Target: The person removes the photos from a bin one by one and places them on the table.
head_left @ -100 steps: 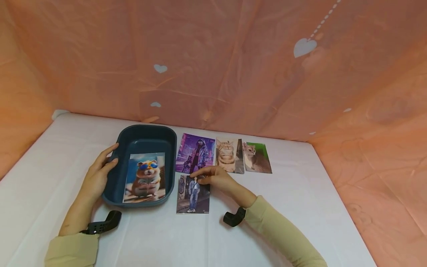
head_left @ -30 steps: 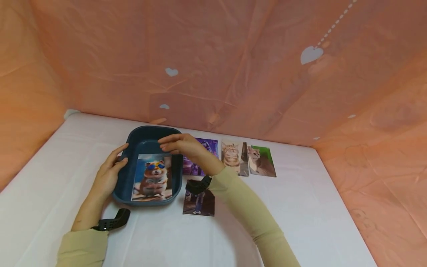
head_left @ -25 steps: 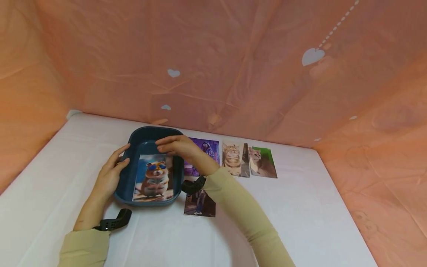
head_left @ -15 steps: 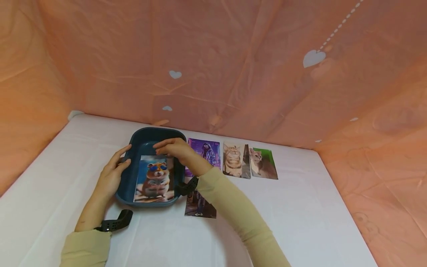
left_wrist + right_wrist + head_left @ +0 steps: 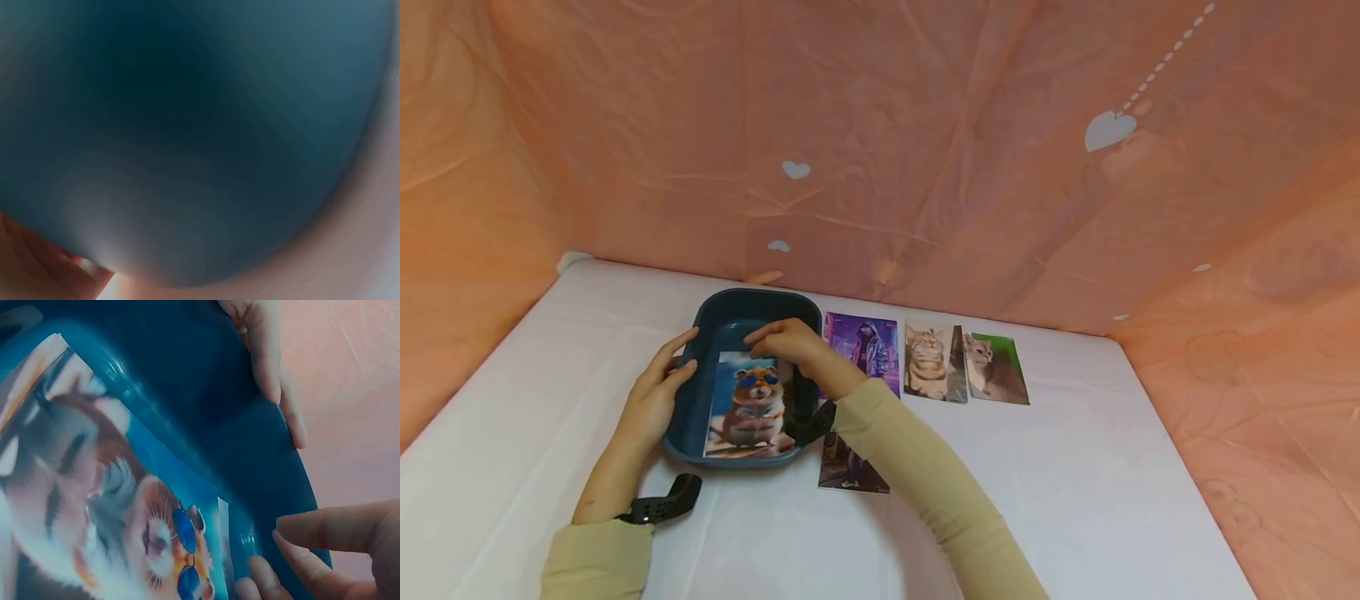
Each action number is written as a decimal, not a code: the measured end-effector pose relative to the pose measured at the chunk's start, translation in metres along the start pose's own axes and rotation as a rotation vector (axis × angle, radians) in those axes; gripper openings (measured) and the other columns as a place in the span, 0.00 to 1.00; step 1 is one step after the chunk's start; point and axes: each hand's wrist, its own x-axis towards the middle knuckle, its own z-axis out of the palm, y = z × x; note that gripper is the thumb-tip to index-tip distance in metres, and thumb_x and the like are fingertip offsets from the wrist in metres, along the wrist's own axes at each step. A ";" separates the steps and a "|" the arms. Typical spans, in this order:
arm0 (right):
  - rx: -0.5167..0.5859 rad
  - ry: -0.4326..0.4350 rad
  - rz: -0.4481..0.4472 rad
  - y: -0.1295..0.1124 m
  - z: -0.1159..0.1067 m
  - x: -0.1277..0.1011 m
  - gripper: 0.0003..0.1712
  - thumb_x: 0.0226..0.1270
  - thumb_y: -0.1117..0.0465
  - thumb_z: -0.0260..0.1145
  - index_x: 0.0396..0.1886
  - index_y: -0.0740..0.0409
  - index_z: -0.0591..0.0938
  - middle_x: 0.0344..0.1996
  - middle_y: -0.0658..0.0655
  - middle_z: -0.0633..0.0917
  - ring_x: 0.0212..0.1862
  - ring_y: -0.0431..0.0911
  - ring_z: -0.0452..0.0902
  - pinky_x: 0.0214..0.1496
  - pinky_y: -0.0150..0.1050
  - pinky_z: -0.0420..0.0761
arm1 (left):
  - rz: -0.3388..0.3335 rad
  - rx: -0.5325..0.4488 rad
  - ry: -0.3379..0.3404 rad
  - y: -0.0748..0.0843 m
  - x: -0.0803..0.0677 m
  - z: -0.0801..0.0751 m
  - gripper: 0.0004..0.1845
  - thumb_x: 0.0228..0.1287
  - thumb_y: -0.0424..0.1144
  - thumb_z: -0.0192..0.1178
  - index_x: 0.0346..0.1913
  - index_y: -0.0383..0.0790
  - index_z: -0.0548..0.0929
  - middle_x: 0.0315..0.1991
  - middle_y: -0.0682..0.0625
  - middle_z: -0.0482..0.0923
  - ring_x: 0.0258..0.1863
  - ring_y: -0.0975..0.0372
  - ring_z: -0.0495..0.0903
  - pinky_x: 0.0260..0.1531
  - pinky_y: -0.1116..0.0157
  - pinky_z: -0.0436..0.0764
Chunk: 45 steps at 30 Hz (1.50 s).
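Note:
A dark blue plastic bin [image 5: 688, 429] lies on the white table at left, with a hamster photo [image 5: 748, 417] inside; the animal wears blue sunglasses. My left hand [image 5: 655, 396] grips the bin's left side, thumb over the rim. In the left wrist view, the blurred bin wall [image 5: 187, 125] fills most of the frame. My right hand [image 5: 786, 342] is over the bin, close to the top edge of the hamster photo. Its fingers [image 5: 331, 528] are loosely bent, with nothing between them in the right wrist view.
Right of the bin lie a purple hooded-figure photo [image 5: 868, 346], a tabby cat photo [image 5: 925, 367] and a photo of a cat on green [image 5: 1000, 375]. A street photo [image 5: 850, 475] is partly hidden by my right arm. An orange curtain [image 5: 865, 150] stands behind.
My right hand has moved left from the street photo to above the bin, then lowered toward the hamster photo's top edge. My left hand keeps its grip. The head view has shifted slightly.

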 end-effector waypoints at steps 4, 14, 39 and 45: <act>-0.045 -0.001 0.006 0.000 0.001 0.002 0.16 0.62 0.65 0.64 0.50 0.60 0.85 0.60 0.57 0.78 0.60 0.50 0.73 0.59 0.41 0.74 | 0.004 -0.002 0.002 0.001 -0.001 0.001 0.27 0.77 0.45 0.40 0.75 0.47 0.53 0.66 0.28 0.59 0.62 0.40 0.61 0.59 0.39 0.59; -0.140 -0.044 0.023 0.003 0.001 0.002 0.16 0.63 0.62 0.64 0.49 0.61 0.84 0.55 0.58 0.81 0.58 0.49 0.75 0.60 0.40 0.74 | -0.007 -0.014 0.002 0.001 -0.001 0.003 0.27 0.77 0.45 0.39 0.75 0.47 0.54 0.65 0.28 0.60 0.60 0.42 0.63 0.59 0.40 0.60; -0.046 -0.169 -0.117 0.008 -0.010 -0.004 0.18 0.60 0.67 0.66 0.51 0.52 0.85 0.56 0.52 0.79 0.49 0.41 0.75 0.45 0.34 0.77 | -0.025 0.005 -0.015 0.004 -0.004 0.003 0.27 0.77 0.47 0.38 0.76 0.49 0.53 0.67 0.28 0.58 0.63 0.39 0.60 0.62 0.37 0.55; 0.059 -0.116 -0.134 0.006 -0.015 -0.011 0.18 0.63 0.69 0.64 0.52 0.55 0.85 0.58 0.54 0.80 0.33 0.38 0.78 0.33 0.32 0.78 | -0.023 0.009 -0.011 0.004 -0.004 0.002 0.28 0.77 0.47 0.39 0.75 0.49 0.53 0.68 0.28 0.57 0.65 0.38 0.58 0.62 0.36 0.53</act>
